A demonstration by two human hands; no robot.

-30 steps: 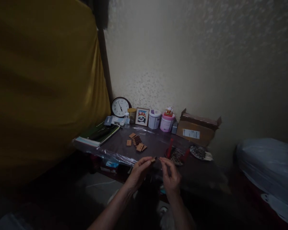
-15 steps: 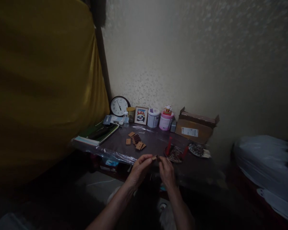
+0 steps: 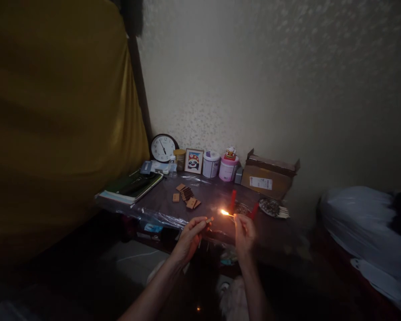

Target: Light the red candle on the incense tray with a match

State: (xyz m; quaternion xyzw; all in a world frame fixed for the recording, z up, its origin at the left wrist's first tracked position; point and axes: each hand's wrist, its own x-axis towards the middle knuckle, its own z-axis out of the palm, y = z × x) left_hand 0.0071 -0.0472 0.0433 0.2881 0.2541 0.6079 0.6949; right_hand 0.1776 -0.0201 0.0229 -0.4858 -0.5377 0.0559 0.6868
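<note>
My left hand (image 3: pixel 190 235) is closed on a small matchbox (image 3: pixel 209 220), pinched between thumb and fingers above the near edge of the dark table (image 3: pixel 217 198). A short way to its right, my right hand (image 3: pixel 244 231) pinches a burning match (image 3: pixel 227 214) whose flame points left. Just beyond the flame stand two red candles (image 3: pixel 233 200) on a small patterned plate (image 3: pixel 243 208).
Several small brown squares (image 3: pixel 186 196) lie mid-table. Along the wall stand a clock (image 3: pixel 162 148), a framed picture (image 3: pixel 194 161), two tubs (image 3: pixel 210 164) and a cardboard box (image 3: pixel 266 177). Books (image 3: pixel 132 186) lie at the left. A yellow curtain (image 3: pixel 53 125) hangs left; a white bag (image 3: pixel 357 225) sits right.
The match has caught fire. My right hand has drawn away to the right from the matchbox, and the flame now lights the table and both hands.
</note>
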